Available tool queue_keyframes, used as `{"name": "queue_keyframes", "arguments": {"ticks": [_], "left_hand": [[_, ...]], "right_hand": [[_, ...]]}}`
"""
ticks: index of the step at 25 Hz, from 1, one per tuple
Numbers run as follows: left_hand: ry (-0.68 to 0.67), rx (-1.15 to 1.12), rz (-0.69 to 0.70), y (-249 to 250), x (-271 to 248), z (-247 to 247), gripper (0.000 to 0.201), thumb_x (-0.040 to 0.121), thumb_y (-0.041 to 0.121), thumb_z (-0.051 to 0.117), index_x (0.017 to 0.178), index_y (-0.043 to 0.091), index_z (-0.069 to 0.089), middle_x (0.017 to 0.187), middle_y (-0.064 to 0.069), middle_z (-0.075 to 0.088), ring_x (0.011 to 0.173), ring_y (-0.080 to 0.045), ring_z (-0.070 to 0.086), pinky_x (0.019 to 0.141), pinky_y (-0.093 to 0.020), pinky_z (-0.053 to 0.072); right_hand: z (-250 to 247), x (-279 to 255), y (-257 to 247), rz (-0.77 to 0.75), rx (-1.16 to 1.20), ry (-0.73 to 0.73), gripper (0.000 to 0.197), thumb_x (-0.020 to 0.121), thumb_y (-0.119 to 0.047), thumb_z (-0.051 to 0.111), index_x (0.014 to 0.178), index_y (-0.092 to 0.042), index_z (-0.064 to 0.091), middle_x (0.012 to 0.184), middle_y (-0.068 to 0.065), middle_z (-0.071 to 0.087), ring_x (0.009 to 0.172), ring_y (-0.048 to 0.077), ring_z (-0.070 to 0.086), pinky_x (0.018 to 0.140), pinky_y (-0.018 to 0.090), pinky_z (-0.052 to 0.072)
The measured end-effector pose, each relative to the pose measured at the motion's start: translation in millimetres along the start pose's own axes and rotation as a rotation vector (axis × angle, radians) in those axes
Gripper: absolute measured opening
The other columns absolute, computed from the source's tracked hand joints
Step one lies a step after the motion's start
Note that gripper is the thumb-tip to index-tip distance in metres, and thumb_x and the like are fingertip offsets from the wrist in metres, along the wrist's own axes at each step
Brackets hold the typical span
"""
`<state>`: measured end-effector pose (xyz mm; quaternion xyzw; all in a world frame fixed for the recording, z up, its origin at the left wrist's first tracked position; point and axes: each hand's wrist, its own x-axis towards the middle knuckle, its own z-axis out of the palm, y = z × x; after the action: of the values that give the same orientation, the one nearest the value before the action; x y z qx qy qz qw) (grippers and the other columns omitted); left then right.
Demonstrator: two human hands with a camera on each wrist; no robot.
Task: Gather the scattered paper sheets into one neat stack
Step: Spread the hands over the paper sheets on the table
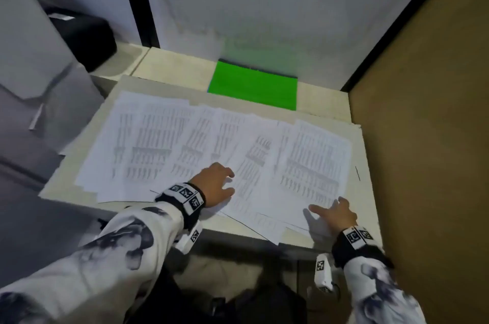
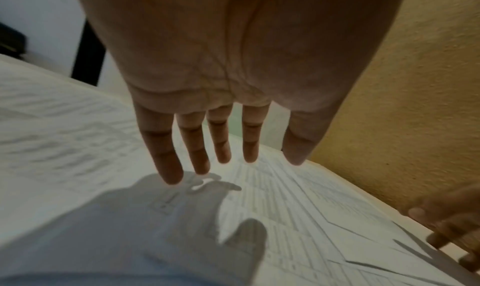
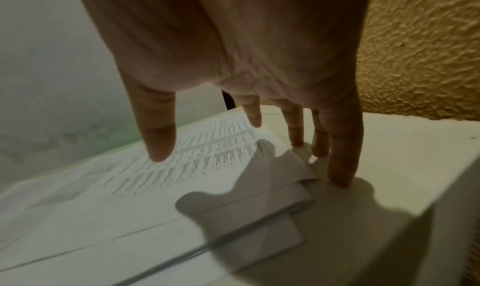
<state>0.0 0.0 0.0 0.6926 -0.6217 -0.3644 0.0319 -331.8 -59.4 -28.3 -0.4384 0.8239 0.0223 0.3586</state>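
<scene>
Several printed white paper sheets (image 1: 217, 149) lie fanned and overlapping across the pale desk (image 1: 367, 191), some jutting over its front edge. My left hand (image 1: 215, 183) hovers over the middle sheets (image 2: 285, 208), palm down, fingers (image 2: 168, 163) straight and spread, holding nothing. My right hand (image 1: 334, 214) is at the near right corner of the sheets (image 3: 182, 167). Its fingers (image 3: 340, 167) are straight, the tips touching the desk (image 3: 402, 167) beside the paper's edge, the thumb above the top sheet.
A bright green folder (image 1: 254, 86) lies at the back of the desk against a grey partition. A tan textured wall (image 1: 423, 138) borders the desk's right side. A black object (image 1: 84, 35) sits on a surface at the back left. The right hand (image 2: 451, 224) shows at the left wrist view's edge.
</scene>
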Motion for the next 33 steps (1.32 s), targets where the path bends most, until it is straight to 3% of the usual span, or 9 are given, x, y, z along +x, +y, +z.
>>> {"name": "queue_keyframes", "arguments": {"ticks": [2,5,10,13,15,19,23,28,33], "left_hand": [[-0.059,0.047,0.046,14.8,11.6,12.6,0.051,0.095,0.042,0.056,0.141,0.019,0.051,0.146,-0.008,0.052,0.127,-0.027,0.056,0.106,-0.042,0.047],[-0.080,0.065,0.122,39.4,32.3,33.3,0.051,0.096,0.040,0.055,0.139,0.013,0.051,0.139,-0.008,0.062,0.122,-0.025,0.060,0.101,-0.037,0.047],[0.098,0.321,0.155,58.2,44.0,59.4,0.050,0.095,0.043,0.052,0.134,0.011,0.055,0.130,-0.012,0.064,0.113,-0.030,0.063,0.095,-0.041,0.053],[0.148,0.439,0.191,60.4,33.9,75.5,0.045,0.094,0.041,0.050,0.127,0.011,0.057,0.124,-0.013,0.066,0.106,-0.031,0.065,0.089,-0.041,0.054],[0.165,0.467,0.176,62.2,25.0,81.5,0.043,0.094,0.041,0.050,0.125,0.011,0.056,0.122,-0.013,0.066,0.105,-0.032,0.065,0.087,-0.041,0.054],[0.116,0.187,0.059,66.9,23.0,78.5,0.055,0.094,0.040,0.052,0.139,0.008,0.047,0.138,-0.015,0.060,0.118,-0.034,0.061,0.095,-0.041,0.050],[0.110,-0.190,-0.028,74.3,30.6,86.6,0.068,0.089,0.043,0.061,0.143,0.006,0.045,0.141,-0.016,0.058,0.119,-0.036,0.061,0.101,-0.042,0.051],[0.154,-0.489,-0.085,76.5,46.1,96.2,0.074,0.086,0.039,0.066,0.145,0.002,0.041,0.147,-0.017,0.051,0.128,-0.035,0.054,0.103,-0.037,0.044],[0.224,-0.484,-0.143,73.4,60.8,90.5,0.060,0.087,0.035,0.070,0.134,0.000,0.057,0.141,-0.020,0.057,0.122,-0.036,0.059,0.098,-0.035,0.047]], "right_hand": [[2.3,2.9,1.2,-0.058,-0.096,-0.014,0.110,0.056,-0.062,0.081,0.143,-0.015,0.034,0.141,0.019,0.051,0.127,0.041,0.051,0.106,0.051,0.045],[1.6,10.6,-1.9,-0.097,-0.124,-0.021,0.100,0.066,-0.058,0.080,0.143,-0.012,0.037,0.140,0.015,0.056,0.125,0.037,0.056,0.100,0.041,0.048],[9.8,-0.6,2.6,-0.202,-0.247,-0.013,0.065,0.071,-0.064,0.071,0.113,-0.016,0.060,0.116,0.006,0.069,0.104,0.026,0.065,0.086,0.035,0.052],[10.5,-21.1,1.2,-0.225,-0.191,0.012,0.062,0.075,-0.063,0.070,0.110,-0.013,0.064,0.125,0.011,0.070,0.108,0.030,0.066,0.098,0.038,0.051],[5.9,-42.1,0.1,-0.222,-0.146,0.016,0.065,0.083,-0.056,0.069,0.129,-0.012,0.062,0.140,0.012,0.062,0.123,0.034,0.059,0.104,0.035,0.044],[9.5,-58.9,-3.3,-0.234,-0.167,0.011,0.066,0.092,-0.049,0.061,0.145,-0.010,0.051,0.152,0.013,0.051,0.136,0.032,0.050,0.107,0.035,0.039],[31.8,-44.9,-1.5,-0.270,-0.228,0.016,0.068,0.082,-0.057,0.066,0.132,-0.011,0.062,0.136,0.011,0.065,0.120,0.030,0.062,0.102,0.036,0.046],[47.9,-0.9,9.7,-0.322,-0.335,0.021,0.050,0.048,-0.066,0.057,0.071,-0.022,0.065,0.084,-0.001,0.070,0.086,0.024,0.068,0.087,0.038,0.055],[39.6,-32.2,26.2,-0.387,-0.320,0.053,0.047,0.069,-0.063,0.055,0.091,-0.025,0.071,0.103,-0.003,0.070,0.103,0.024,0.062,0.102,0.044,0.044]]}}
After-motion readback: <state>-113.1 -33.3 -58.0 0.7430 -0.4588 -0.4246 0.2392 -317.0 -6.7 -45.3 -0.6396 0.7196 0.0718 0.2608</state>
